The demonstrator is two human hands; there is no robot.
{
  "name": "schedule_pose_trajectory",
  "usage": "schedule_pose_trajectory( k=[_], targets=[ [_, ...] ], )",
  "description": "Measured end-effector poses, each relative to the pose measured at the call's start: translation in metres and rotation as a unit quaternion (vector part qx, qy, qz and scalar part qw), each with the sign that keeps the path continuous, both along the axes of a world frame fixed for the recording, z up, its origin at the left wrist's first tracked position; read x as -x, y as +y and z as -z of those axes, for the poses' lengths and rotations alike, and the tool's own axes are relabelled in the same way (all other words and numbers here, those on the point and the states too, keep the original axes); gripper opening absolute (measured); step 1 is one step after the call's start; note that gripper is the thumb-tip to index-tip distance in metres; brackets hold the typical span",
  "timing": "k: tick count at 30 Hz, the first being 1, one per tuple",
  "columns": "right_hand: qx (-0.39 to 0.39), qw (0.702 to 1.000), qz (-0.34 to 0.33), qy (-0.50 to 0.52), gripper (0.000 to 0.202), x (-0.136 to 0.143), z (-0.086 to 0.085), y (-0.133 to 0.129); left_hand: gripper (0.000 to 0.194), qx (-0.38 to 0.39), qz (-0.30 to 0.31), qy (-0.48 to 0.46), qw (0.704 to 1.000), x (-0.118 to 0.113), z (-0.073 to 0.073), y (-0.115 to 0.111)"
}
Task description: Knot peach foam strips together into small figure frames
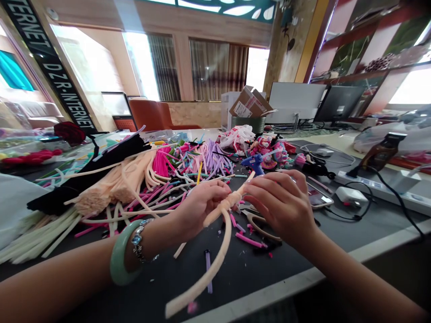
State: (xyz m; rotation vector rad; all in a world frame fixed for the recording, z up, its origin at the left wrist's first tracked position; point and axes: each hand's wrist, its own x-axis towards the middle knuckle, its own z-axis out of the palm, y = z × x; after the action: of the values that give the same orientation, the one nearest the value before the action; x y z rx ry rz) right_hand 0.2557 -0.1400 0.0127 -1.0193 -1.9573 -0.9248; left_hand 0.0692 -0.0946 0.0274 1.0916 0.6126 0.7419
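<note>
Between my two hands is a peach pipe-cleaner piece (229, 202), a straight stem with a coiled wrap round its middle. My left hand (198, 204), with a green bangle and a bracelet at the wrist, pinches it from the left. The fingers of my right hand (283, 202) close on its upper right part. A long peach tail (215, 264) curves down from the wrap towards the table's front edge. Scissors (262, 226) with beige handles lie just under my right hand, partly hidden by it.
Bundled peach stems (114, 179) and many coloured pipe cleaners (212, 157) cover the back left. A blue glue gun (254, 163) lies behind my hands. At the right are a phone (319, 198), a white charger (352, 196), a power strip (377, 188) and a brown bottle (384, 150).
</note>
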Motion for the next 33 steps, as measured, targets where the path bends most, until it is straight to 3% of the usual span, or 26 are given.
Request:
schedule_pose_trajectory(
  k=[11,16,21,25,29,31,33],
  targets=[
    [0.060,0.996,-0.018,0.058,0.001,-0.001,0.004,0.008,0.017,-0.001,0.088,-0.076,0.993,0.007,-0.003,0.008],
    [0.148,0.982,-0.010,0.116,0.010,-0.002,0.005,0.010,0.026,-0.021,0.044,-0.024,0.999,0.009,-0.011,0.014],
    [0.236,0.951,0.007,0.201,0.020,-0.003,0.002,0.011,0.029,-0.060,-0.074,0.033,0.995,0.005,-0.011,0.018],
    [0.315,0.900,0.008,0.301,0.023,-0.004,-0.001,0.012,0.022,-0.172,-0.182,0.080,0.965,0.004,-0.003,0.022],
    [0.405,0.813,-0.046,0.416,0.031,-0.005,0.000,0.014,0.016,-0.336,-0.279,0.143,0.888,0.007,-0.004,0.013],
    [0.431,0.768,-0.087,0.466,0.032,-0.005,0.002,0.015,0.016,-0.426,-0.301,0.147,0.840,0.007,-0.008,0.003],
    [0.444,0.731,-0.122,0.503,0.032,-0.004,0.003,0.017,0.015,-0.459,-0.299,0.120,0.828,0.008,-0.011,-0.006]
  ],
)
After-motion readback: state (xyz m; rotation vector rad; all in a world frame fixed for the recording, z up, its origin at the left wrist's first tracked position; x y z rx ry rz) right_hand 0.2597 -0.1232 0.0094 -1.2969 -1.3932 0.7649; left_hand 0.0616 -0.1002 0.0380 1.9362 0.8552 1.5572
